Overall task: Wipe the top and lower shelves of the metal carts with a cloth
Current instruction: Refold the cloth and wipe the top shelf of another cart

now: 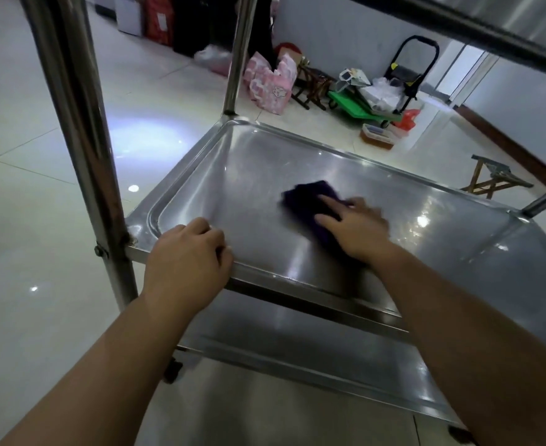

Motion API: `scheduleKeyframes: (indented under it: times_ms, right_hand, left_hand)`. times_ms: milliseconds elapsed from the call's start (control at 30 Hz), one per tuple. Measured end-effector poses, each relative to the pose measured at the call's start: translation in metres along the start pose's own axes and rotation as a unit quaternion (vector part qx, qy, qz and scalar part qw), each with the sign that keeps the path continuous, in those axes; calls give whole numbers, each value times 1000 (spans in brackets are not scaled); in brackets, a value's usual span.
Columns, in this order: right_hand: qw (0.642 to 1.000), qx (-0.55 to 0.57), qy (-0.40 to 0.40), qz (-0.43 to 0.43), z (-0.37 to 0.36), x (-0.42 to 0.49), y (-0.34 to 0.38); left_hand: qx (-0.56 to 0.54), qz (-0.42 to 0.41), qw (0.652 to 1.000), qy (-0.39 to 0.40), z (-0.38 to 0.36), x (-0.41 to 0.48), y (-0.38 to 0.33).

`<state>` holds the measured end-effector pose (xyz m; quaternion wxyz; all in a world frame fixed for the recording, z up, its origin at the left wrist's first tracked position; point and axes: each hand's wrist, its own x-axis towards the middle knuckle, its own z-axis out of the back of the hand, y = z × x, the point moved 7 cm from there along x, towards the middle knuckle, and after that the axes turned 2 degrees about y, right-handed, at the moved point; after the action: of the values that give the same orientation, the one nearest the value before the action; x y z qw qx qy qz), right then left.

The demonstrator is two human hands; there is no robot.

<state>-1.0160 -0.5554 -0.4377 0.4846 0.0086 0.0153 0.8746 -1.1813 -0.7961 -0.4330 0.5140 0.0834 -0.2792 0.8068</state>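
Right now you are wiping the middle shelf (249, 175) of the metal cart. Your right grip (353, 231) is lying flat, fingers straight, pressing the dark cloth (310, 196) onto the steel near the shelf's centre. Your left grip (186, 262) is curling over the near rim beside the left post (81, 123), steadying the frame.

The cloth is showing blurred, so I am judging it to be mid-stroke. To do this well, you should be running overlapping passes from the far raised lip back toward yourself. You should also be working the cloth into the rounded corners and pressing through the whole palm, not the fingertips alone.

The cart is standing on a caster (172, 371), so a hard push is likely to be rolling it; that left hold is mattering. Whether the lower shelf (297, 349) and top shelf (490, 24) are already wiped, I cannot tell.
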Motion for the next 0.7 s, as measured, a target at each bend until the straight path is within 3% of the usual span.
scheduleKeyframes:
  times_ms: [67,133,200,300,367,433,533,567,633,700]
  right_hand:
    - [987,26,-4,-159,4,-11,-51]
    - [984,5,3,-179,1,-24,-55]
    - [996,3,2,-91,-3,-41,-34]
    - [992,18,-18,126,-8,-84,-6]
    - [983,28,-15,180,-4,-102,-17]
    - [994,30,-26,103,4,-95,-59]
    - [984,75,-15,-162,12,-81,-128]
    - [974,71,-11,-214,10,-79,-133]
    - [976,25,-3,-216,6,-77,-110]
    - [994,9,-11,-112,3,-80,-75]
  left_hand:
    - [14,7,1000,5,-1,1,-3]
    - [26,12,999,15,-2,3,-7]
    - [34,12,999,20,-3,4,-8]
    - [49,18,998,27,-4,5,-9]
    - [61,29,997,33,-4,5,-9]
    - [75,37,996,44,-3,4,-13]
    - [72,43,995,61,-2,1,-25]
    - [52,40,995,69,-4,0,-34]
    - [-9,33,996,88,-9,0,-59]
    - [-54,19,992,110,-17,0,-87]
